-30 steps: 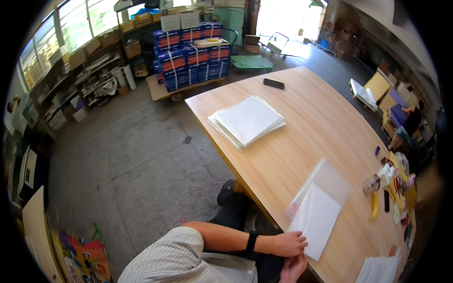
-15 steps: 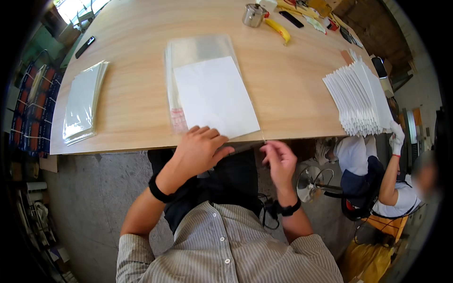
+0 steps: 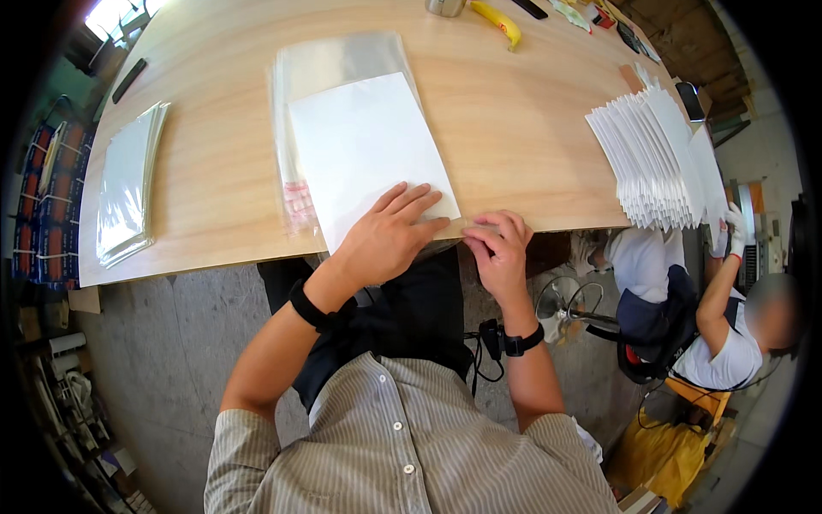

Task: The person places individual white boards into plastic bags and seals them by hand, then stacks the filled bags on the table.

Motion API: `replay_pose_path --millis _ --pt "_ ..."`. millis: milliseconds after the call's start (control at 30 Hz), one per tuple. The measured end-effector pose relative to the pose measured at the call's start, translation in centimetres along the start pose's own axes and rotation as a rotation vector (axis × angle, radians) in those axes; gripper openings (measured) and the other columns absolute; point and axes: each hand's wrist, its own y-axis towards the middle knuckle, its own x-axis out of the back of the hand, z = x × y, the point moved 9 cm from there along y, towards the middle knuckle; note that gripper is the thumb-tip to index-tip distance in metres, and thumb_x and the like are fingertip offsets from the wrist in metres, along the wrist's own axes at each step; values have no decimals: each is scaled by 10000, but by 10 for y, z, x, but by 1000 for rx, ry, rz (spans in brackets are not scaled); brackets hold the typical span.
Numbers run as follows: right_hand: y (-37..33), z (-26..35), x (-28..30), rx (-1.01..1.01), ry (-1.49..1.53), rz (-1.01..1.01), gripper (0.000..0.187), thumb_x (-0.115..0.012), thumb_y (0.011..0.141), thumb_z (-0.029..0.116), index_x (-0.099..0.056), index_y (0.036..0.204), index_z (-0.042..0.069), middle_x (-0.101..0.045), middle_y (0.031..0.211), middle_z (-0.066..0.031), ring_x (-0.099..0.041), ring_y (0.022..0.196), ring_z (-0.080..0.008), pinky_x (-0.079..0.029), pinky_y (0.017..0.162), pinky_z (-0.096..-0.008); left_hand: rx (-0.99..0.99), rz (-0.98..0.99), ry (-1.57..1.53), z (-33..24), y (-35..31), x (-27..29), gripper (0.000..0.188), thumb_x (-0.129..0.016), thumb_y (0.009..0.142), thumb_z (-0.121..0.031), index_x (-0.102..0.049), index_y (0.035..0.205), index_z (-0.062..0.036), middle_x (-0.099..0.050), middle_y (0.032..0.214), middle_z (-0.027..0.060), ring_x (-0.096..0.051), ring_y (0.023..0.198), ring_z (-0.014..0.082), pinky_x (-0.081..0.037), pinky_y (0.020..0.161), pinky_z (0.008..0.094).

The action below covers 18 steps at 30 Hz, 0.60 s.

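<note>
A white sheet [image 3: 368, 128] lies on a pile of clear plastic sleeves [image 3: 338, 58], which has a pinkish-red printed patch at its lower left. My left hand [image 3: 387, 230] rests on the lower part of the sheet, its fingers spread and holding nothing. At the table's front edge, my right hand [image 3: 499, 248] is closed in a pinch beside the sheet's lower right corner. Between its fingertips is what looks like the thin clear edge of a sleeve. How much of the sheet is inside plastic, I cannot tell.
Bagged white sheets [image 3: 130, 184] are stacked at left, near a black phone-like device [image 3: 128, 81]. Toward the back are a banana [image 3: 497, 24] and a metal cup [image 3: 445, 7]. At right stand fanned white papers [image 3: 646, 158]; a co-worker's gloved hand [image 3: 735, 230] is beside them.
My left hand has moved forward and flattened on the sheet. My right hand has come up to the table edge. The co-worker's gloved hand has shifted away from the fanned papers.
</note>
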Motion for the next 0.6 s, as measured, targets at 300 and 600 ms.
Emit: replay_pose_path --millis 300,600 --pt "17 3 3 -35 90 134 125 -803 809 104 -708 888 122 -670 1034 7 -574 1118 -250 -360 995 -423 21 2 -16 4 -1 -2 359 -657 956 -137 -687 1314 -148 -552 1484 147 -465 1435 328 -338 1219 503" --pt "13 17 -6 83 -74 212 132 -718 847 48 -624 925 98 -604 1090 -46 -552 1159 -294 -349 1023 -437 19 -4 -36 2 0 1 306 -640 983 -198 -702 1275 -131 -563 1465 152 -474 1422 331 -342 1216 492"
